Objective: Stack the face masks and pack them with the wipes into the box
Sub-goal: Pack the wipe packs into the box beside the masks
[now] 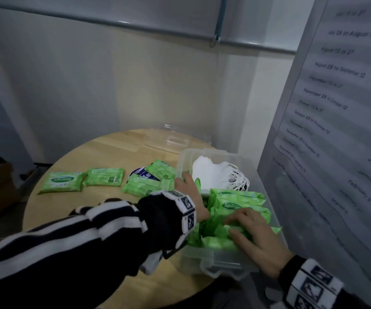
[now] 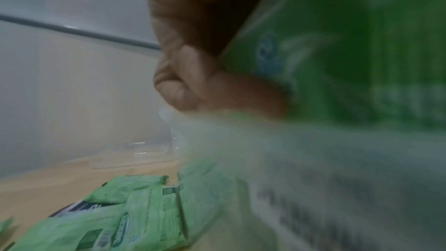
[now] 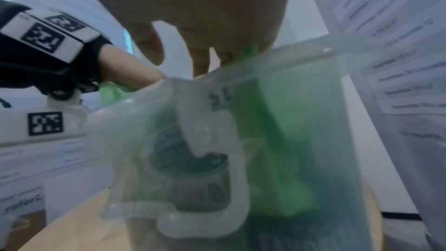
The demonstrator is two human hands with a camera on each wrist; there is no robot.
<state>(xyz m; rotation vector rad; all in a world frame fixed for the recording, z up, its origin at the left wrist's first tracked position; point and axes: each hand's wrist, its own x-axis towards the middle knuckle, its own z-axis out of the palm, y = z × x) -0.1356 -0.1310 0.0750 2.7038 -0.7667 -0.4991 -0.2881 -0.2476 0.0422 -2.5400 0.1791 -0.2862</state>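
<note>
A clear plastic box (image 1: 186, 152) stands at the table's right edge. A stack of white face masks (image 1: 211, 172) fills its far end. Several green wipes packs (image 1: 235, 201) stand on edge in its near end. My left hand (image 1: 191, 192) reaches in over the box's left wall; in the left wrist view its curled fingers (image 2: 183, 75) hold a green pack (image 2: 337, 45). My right hand (image 1: 253, 233) lies flat on top of the packs with fingers spread, pressing on them. In the right wrist view my right hand (image 3: 193, 16) hangs over the box (image 3: 301, 102) and its front latch (image 3: 217, 159).
Loose green wipes packs (image 1: 61, 181) (image 1: 104, 176) (image 1: 144, 184) lie on the round wooden table (image 1: 90, 152), left of the box, over a blue-and-white packet (image 1: 140, 171). The clear lid (image 1: 175, 139) lies behind the box. A panel with printed sheets (image 1: 336, 108) stands close on the right.
</note>
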